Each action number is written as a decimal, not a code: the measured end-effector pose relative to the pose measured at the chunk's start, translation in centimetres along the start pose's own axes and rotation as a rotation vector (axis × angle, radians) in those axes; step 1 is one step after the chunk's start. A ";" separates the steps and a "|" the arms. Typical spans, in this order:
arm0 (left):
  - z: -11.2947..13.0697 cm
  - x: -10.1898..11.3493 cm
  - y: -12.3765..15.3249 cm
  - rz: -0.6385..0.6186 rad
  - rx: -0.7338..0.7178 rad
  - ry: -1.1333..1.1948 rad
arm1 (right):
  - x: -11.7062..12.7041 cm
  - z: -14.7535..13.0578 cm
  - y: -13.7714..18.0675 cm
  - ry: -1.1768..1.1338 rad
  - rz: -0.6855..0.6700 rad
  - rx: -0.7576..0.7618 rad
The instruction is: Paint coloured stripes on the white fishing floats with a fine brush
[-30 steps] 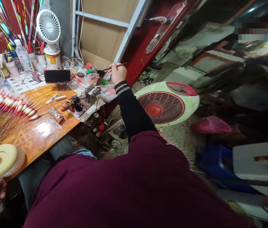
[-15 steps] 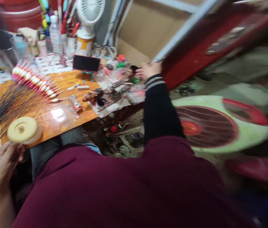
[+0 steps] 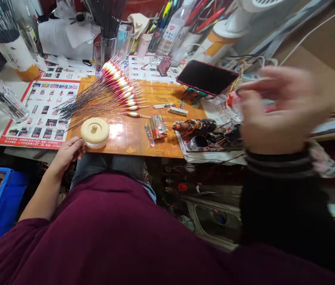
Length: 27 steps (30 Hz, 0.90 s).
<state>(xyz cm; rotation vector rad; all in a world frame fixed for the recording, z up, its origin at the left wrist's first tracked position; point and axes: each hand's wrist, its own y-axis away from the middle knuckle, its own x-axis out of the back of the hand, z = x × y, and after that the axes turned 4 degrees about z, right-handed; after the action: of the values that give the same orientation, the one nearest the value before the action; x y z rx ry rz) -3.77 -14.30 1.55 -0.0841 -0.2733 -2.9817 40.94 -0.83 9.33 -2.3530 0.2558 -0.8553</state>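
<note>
My left hand (image 3: 71,151) is curled closed at the table's front edge, against the side of a round cream-lidded container (image 3: 95,132); whatever its fingers hold is hidden. My right hand (image 3: 280,109) is raised on the right, smeared by motion. Its thumb and forefinger come together near the phone's right end, with a small dark spot between them that I cannot make out. A row of thin dark rods with white-and-red oval bodies (image 3: 122,87) fans across the orange board (image 3: 128,138). The dark-screened phone (image 3: 207,77) leans on a small stand.
A paint-stained bottle (image 3: 195,126) lies among dark clutter at the board's right. A small stained box (image 3: 158,126) and a cutter knife (image 3: 149,135) lie nearby. Behind stand a water bottle (image 3: 173,31) and a white fan (image 3: 229,29). A blue crate (image 3: 4,198) is at lower left.
My view has swung left. My right hand has come back from the clutter at the far right and is now nearer the camera. My left hand stays beside the cream-lidded container.
</note>
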 end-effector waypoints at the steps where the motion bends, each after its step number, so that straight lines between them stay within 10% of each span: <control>1: 0.0 0.0 0.0 -0.002 -0.001 0.000 | -1.7 -1.5 0.1 0.051 0.050 0.149; 12: -0.3 -0.7 0.5 0.025 -0.003 0.079 | -17.5 -11.1 4.3 -0.287 -0.591 0.617; 27: -0.1 2.8 7.8 0.240 0.001 0.112 | -21.1 -17.6 8.2 -0.444 -0.569 0.736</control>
<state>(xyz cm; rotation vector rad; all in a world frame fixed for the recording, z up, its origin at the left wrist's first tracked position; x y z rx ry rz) -5.40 -22.33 3.07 0.0475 -0.2337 -2.7364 13.74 -8.00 4.07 -1.8303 -0.8097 -0.5053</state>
